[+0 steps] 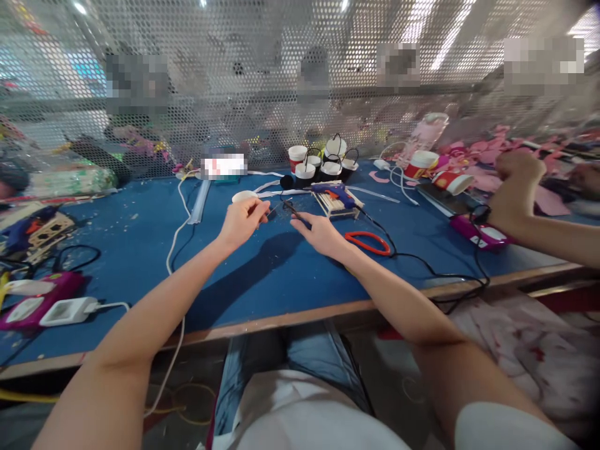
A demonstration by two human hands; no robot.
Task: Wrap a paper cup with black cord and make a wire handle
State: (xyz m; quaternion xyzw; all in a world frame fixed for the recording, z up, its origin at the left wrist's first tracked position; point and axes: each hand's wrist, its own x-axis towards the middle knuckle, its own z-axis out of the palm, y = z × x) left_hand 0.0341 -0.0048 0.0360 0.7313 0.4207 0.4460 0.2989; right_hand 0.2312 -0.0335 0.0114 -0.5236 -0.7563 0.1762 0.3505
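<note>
No readable text anywhere: the label patch at the back of the blue table point(140, 250) is blurred out, and the red-and-white print on the paper cups point(297, 154) is too small to make out.

Hard to see: the small item between the hands. It reads as a thin dark stick point(293, 212) with something small at the left fingertips; can't tell the material or exact shape. It sits just above the table, mid-bench, directly in front of the blue glue gun point(334, 192). People behind the perforated screen are blurred. A co-worker's fisted hand point(514, 167) comes in from the right, its arm cut off by the frame edge.

Left hand point(241, 222): arm extended, fingers curled, thumb and fingertips pinched on the near end of the stick.
Right hand point(319, 234): palm down, low over the table, fingers pointing left and pinching the other end of the stick, as far as I can tell.
Hands are close, not touching.

Orange loop point(369, 242) lies just right of the right hand. White plug adapter point(65, 310) sits on a pink power strip point(37, 300) at the near left edge.
</note>
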